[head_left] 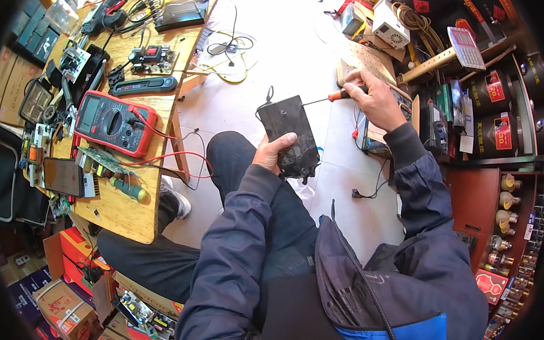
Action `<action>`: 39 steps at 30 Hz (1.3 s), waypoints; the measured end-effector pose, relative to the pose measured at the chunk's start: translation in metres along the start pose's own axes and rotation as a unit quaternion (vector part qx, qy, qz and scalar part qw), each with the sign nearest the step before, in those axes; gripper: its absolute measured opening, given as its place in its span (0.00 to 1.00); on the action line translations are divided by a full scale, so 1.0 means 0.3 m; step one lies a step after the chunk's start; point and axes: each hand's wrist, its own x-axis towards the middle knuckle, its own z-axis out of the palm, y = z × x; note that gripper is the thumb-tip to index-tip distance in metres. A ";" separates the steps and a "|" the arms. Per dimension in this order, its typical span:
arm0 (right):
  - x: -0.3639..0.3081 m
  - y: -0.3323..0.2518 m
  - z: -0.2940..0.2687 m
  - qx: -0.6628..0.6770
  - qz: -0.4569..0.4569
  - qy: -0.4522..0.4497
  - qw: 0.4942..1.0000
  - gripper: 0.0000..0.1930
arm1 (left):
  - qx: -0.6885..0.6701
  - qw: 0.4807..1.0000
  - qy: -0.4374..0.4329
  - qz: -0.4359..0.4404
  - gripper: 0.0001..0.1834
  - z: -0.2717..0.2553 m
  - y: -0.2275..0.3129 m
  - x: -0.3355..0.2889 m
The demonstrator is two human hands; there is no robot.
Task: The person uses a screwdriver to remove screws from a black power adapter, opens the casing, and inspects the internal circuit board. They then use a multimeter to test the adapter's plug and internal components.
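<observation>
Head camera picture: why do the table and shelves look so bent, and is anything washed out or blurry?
Head view: fisheye bends the wooden table and shelves toward the dark rim; daylight washes out the pale floor; the black box in the left hand and the right hand's screwdriver stay sharp.

The left hand [272, 152] grips the lower edge of a black rectangular case [290, 134], held over the knee. At two o'clock from it, the right hand [376, 101] holds an orange-handled screwdriver [326, 97], its tip touching the case's upper right edge. At nine o'clock lies a wooden tabletop [120, 207] carrying a red multimeter [114, 123], a circuit board [101, 161] and a green-handled screwdriver [130, 190].
</observation>
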 end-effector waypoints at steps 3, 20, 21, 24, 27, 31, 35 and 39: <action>-0.035 -0.012 0.003 0.014 -0.126 0.055 0.990 0.24 | -0.006 1.000 -0.017 -0.003 0.35 0.001 -0.016 0.003; -0.034 -0.051 0.033 0.078 -0.069 0.053 0.993 0.14 | 0.004 1.000 -0.007 -0.005 0.38 -0.004 -0.003 0.010; -0.037 -0.043 0.049 0.092 -0.126 0.080 0.985 0.13 | 0.000 1.000 -0.009 0.001 0.39 -0.008 -0.002 0.007; -0.025 -0.030 0.038 0.002 -0.127 0.091 0.988 0.14 | -0.004 1.000 -0.009 -0.002 0.39 -0.010 -0.008 0.007; -0.026 -0.040 0.027 0.071 0.001 0.058 0.996 0.15 | -0.001 1.000 -0.016 -0.003 0.38 -0.016 -0.007 0.013; -0.035 -0.036 0.046 0.016 -0.162 0.095 0.982 0.14 | -0.007 1.000 -0.010 0.004 0.38 -0.018 -0.013 0.017; -0.022 -0.016 0.058 -0.012 -0.128 0.122 0.984 0.12 | -0.004 1.000 -0.002 -0.006 0.39 -0.019 -0.013 0.020; -0.045 -0.008 0.045 0.087 -0.108 0.086 0.987 0.09 | -0.007 1.000 -0.007 0.003 0.39 -0.018 -0.014 0.020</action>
